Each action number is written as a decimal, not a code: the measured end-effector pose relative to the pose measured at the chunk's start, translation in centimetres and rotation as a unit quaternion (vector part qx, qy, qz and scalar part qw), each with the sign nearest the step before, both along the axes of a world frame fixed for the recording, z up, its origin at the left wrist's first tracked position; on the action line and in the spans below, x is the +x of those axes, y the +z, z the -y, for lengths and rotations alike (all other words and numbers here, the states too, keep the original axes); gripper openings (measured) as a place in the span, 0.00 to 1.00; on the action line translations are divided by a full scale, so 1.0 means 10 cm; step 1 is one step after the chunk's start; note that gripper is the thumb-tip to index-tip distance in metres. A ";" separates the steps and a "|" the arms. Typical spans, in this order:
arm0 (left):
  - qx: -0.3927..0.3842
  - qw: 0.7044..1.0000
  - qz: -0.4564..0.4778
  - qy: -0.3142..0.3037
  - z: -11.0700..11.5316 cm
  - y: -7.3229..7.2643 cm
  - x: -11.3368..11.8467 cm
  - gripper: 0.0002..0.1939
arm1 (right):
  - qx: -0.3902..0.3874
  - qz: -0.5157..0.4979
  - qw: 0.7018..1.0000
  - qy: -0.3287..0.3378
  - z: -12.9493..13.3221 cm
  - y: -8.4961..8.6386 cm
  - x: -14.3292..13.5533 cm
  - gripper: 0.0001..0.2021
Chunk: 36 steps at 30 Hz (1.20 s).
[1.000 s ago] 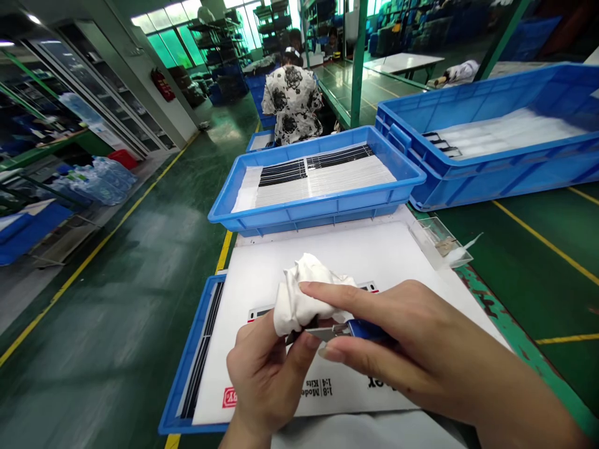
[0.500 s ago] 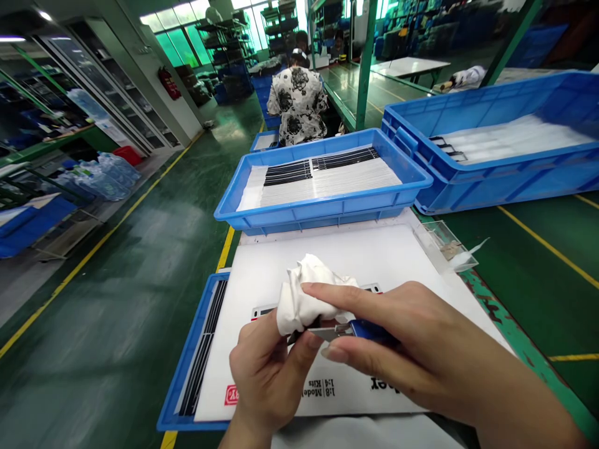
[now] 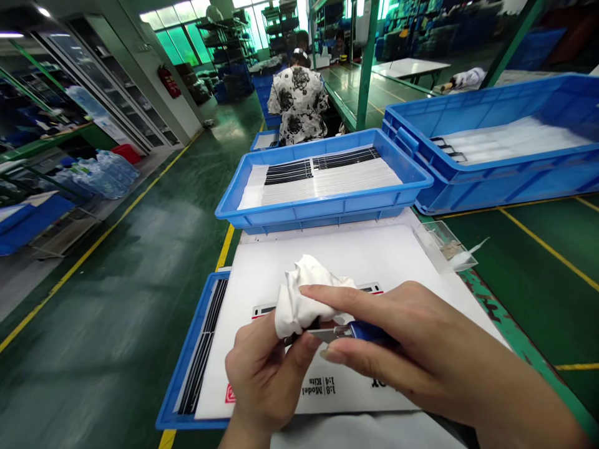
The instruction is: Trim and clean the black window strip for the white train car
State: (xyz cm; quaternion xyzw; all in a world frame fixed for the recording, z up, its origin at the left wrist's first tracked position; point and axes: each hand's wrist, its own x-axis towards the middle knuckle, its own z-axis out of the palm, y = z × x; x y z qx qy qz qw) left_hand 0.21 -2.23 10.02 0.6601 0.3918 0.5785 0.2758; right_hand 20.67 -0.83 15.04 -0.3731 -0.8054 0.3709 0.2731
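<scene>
A crumpled white cloth (image 3: 306,296) is bunched between my hands, above a white board (image 3: 262,255). My left hand (image 3: 269,368) has its fingers closed around the cloth's lower left side, its thumb near a metal blade (image 3: 326,335). The blade sticks out of a blue-handled cutter (image 3: 369,332), which my right hand (image 3: 397,337) grips; its index finger presses on top of the cloth. A small dark piece shows under the cloth, too hidden to identify. Partly covered by my hands, a flat strip with a red edge (image 3: 264,310) lies on the board.
A blue tray (image 3: 322,212) of white and black strips stands behind the board. Another blue tray (image 3: 161,418) sits at the left, under the board's edge. A large blue bin (image 3: 515,178) is at the right, beside a clear box (image 3: 435,240). A person (image 3: 299,103) sits ahead.
My left hand and the cloth have shifted very slightly left. The right hand and the cutter are almost unmoved.
</scene>
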 end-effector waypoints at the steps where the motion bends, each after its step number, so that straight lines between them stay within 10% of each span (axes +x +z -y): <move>1: -0.002 1.000 0.000 -0.001 0.00 -0.01 -0.01 0.07 | 0.004 0.002 1.000 -0.001 0.00 0.00 0.00 0.19; 36: 0.037 0.996 -0.071 0.024 0.18 -0.01 0.11 0.13 | -0.020 -0.022 0.998 0.061 0.00 -0.13 0.20 0.18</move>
